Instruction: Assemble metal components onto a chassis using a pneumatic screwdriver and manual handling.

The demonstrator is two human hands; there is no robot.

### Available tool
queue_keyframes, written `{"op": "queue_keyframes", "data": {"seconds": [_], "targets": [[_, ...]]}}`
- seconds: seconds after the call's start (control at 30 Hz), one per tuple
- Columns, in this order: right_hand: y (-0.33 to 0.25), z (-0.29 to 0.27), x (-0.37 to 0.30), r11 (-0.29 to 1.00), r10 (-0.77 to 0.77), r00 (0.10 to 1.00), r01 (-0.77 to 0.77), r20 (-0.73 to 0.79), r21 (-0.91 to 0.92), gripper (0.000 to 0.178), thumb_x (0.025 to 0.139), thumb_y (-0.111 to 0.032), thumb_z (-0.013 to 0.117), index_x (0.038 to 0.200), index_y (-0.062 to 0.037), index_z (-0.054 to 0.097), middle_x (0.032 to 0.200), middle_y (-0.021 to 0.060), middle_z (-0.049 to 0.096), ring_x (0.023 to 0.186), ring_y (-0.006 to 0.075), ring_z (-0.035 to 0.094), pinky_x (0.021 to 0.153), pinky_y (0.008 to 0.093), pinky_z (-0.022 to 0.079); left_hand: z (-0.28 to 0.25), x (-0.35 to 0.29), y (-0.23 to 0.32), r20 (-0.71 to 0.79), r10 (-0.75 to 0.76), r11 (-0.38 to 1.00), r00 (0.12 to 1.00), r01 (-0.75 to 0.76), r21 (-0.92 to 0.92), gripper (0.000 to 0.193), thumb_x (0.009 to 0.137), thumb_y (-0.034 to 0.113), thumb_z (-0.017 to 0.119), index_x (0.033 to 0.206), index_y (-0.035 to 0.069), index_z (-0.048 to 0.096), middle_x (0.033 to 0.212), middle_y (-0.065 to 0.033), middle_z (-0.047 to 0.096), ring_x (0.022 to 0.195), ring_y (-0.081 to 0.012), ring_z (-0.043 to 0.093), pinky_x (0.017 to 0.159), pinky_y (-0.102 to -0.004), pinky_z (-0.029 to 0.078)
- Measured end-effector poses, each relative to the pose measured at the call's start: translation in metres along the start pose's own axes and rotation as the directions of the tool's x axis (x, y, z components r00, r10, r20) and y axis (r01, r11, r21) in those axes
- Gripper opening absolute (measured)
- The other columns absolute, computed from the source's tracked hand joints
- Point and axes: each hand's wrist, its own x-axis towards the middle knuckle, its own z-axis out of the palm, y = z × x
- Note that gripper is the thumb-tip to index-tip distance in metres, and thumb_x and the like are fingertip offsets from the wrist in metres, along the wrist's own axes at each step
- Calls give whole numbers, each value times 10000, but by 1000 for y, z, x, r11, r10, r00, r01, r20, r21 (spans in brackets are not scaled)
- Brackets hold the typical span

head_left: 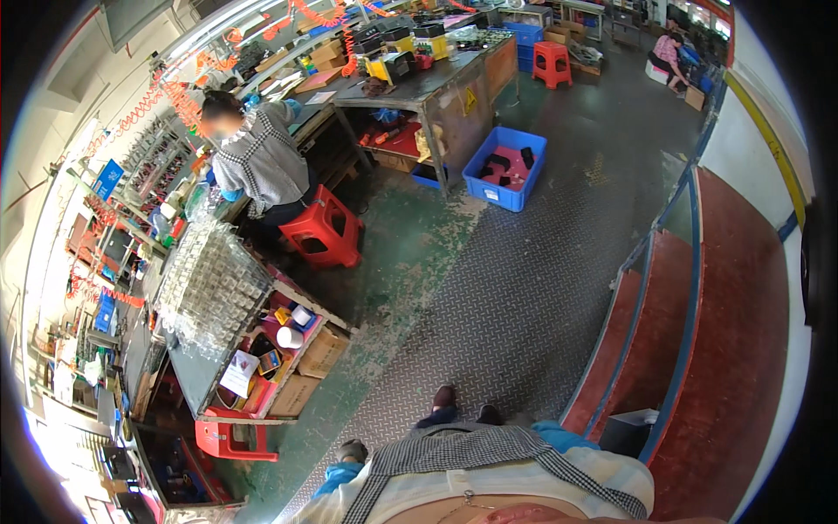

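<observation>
My left hand (353, 451), in what looks like a dark glove, hangs low beside my checked apron (454, 444), below a blue sleeve cuff (339, 476). Its fingers are too small and dim to make out, and I see nothing held in it. Nearest to that hand stands a red plastic stool (234, 439), partly under the workbench. On my right side only a blue sleeve (563, 435) shows; the right hand itself is out of sight. My dark shoes (445, 397) are on the patterned metal floor strip (489, 332).
Stacked clear plastic pieces (214, 284) cover the bench at left. A person (262, 162) sits on a red stool (323, 229) beyond it. A blue crate (506, 168) holding dark parts sits on the floor ahead. Red-brown shelves (716, 349) line the right. Another person (668, 61) crouches far off.
</observation>
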Motion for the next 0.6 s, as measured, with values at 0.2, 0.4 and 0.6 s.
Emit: {"op": "queue_keyframes", "data": {"seconds": [0.2,0.4,0.6], "targets": [[42,-7,-16,854,-118,993,99,-5,-510,416,937,-353,479,1218,-108,665,1259,185,637,1163,360,606,998,468,474,-27,-23,-42,79,-187,733,979,193,-652,108,905,103,548,862,110,647,630,-44,571,508,-214,548,454,-360,456],[-84,-77,6,525,-184,981,40,-67,-850,330,980,-168,437,1198,-63,662,1280,194,618,1175,356,602,1005,475,482,-52,-30,-121,-62,-375,725,925,251,-641,136,865,69,482,888,66,616,679,-82,622,525,-238,566,458,-400,463],[-246,6,53,880,-1,819,273,-573,389,228,932,-226,632,1081,-60,681,931,72,671,809,220,638,675,398,535,-130,-32,-162,-57,-313,508,948,116,-853,148,854,81,480,813,19,608,695,-99,629,531,-223,570,453,-353,465]]}}
